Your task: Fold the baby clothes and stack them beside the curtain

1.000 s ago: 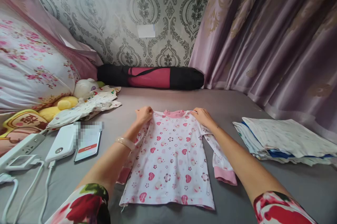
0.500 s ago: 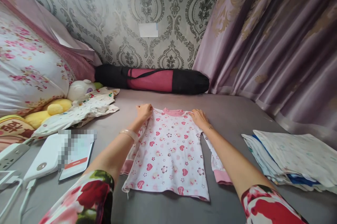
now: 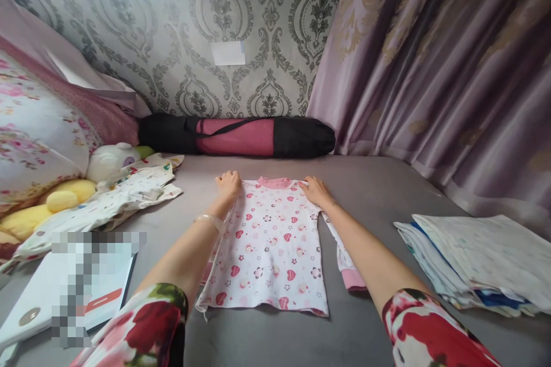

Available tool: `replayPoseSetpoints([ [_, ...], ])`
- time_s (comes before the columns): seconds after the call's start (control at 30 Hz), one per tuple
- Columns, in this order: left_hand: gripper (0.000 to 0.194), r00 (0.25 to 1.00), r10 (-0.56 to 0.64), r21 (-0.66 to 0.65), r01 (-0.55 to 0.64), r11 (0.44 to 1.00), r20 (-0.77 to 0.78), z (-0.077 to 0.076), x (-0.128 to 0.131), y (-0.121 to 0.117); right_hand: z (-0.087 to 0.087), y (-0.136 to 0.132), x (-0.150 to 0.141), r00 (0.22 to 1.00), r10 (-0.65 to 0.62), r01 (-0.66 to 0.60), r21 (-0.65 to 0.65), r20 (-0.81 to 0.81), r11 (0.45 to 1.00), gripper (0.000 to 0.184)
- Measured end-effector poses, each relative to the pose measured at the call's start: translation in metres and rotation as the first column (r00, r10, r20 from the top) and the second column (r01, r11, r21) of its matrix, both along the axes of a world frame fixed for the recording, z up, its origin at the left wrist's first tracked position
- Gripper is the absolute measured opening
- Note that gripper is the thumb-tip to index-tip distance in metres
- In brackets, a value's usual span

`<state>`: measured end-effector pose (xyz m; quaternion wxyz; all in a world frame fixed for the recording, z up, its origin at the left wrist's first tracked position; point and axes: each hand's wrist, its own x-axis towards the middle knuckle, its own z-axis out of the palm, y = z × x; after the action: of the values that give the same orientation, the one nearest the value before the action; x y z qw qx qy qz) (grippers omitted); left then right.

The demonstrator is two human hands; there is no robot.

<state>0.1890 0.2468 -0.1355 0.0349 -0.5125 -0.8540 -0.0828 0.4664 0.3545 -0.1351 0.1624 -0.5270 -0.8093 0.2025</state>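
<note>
The shirt (image 3: 271, 240), white with red hearts and small flowers, lies front up on the grey sheet (image 3: 279, 341), centred ahead of the person. Its pink collar (image 3: 274, 182) points away from the person and its hem lies nearest. The left hand (image 3: 229, 184) is curled closed on the shirt's left shoulder corner. The right hand (image 3: 315, 190) rests with its fingers over the opposite shoulder; its fingertips are partly hidden, so whether it pinches or only presses the fabric cannot be told. The hands are set apart by the width of the shoulders, with the collar between them. One sleeve extends beside the right forearm and ends in a pink cuff (image 3: 354, 279); the other is largely covered by the left forearm. A pale bracelet (image 3: 209, 219) encircles the left wrist.

Right side: a stack of folded cloths (image 3: 486, 258) lies well apart from the shirt. Left side: a phone (image 3: 112, 281) lies next to a white device (image 3: 37, 292), both partly blurred. Beyond these are a crumpled printed cloth (image 3: 116, 200), a yellow plush toy (image 3: 69, 197) and a floral pillow (image 3: 34, 143). Rear: a black and pink roll bag (image 3: 235, 137) lies along the patterned wall (image 3: 172, 28), beside a purple curtain (image 3: 408, 68)
</note>
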Motion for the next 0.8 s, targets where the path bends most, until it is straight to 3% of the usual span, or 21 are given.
replayPoseSetpoints([
  [0.1, 0.03, 0.997, -0.002, 0.089, 0.01, 0.996, -0.081, 0.011, 0.018, 0.001, 0.004, 0.004, 0.018, 0.994, -0.053, 0.045, -0.086, -0.091, 0.995, 0.031],
  [0.2, 0.026, 0.972, -0.23, 0.206, 0.237, 0.949, -0.057, 0.014, 0.044, 0.008, 0.007, -0.001, 0.046, 0.977, -0.145, 0.121, -0.156, -0.155, 0.98, 0.03],
  [0.27, 0.024, 0.87, -0.491, 0.229, 0.473, 0.851, 0.03, 0.009, 0.065, 0.015, 0.007, -0.011, 0.068, 0.964, -0.195, 0.157, -0.209, -0.18, 0.965, 0.028],
  [0.33, 0.024, 0.719, -0.684, 0.257, 0.643, 0.721, 0.119, -0.001, 0.088, 0.022, 0.007, -0.024, 0.09, 0.954, -0.235, 0.18, -0.268, -0.187, 0.946, 0.025],
  [0.43, 0.028, 0.613, -0.772, 0.34, 0.699, 0.629, 0.167, -0.015, 0.121, 0.029, 0.007, -0.049, 0.117, 0.946, -0.282, 0.214, -0.348, -0.159, 0.913, 0.02],
  [0.6, 0.028, 0.633, -0.753, 0.378, 0.662, 0.647, 0.179, -0.03, 0.157, 0.037, 0.015, -0.093, 0.137, 0.945, -0.324, 0.267, -0.441, -0.057, 0.857, 0.023],
  [0.8, 0.026, 0.706, -0.691, 0.372, 0.606, 0.703, 0.156, -0.043, 0.169, 0.037, 0.031, -0.13, 0.136, 0.971, -0.219, 0.236, -0.508, 0.094, 0.829, 0.045],
])
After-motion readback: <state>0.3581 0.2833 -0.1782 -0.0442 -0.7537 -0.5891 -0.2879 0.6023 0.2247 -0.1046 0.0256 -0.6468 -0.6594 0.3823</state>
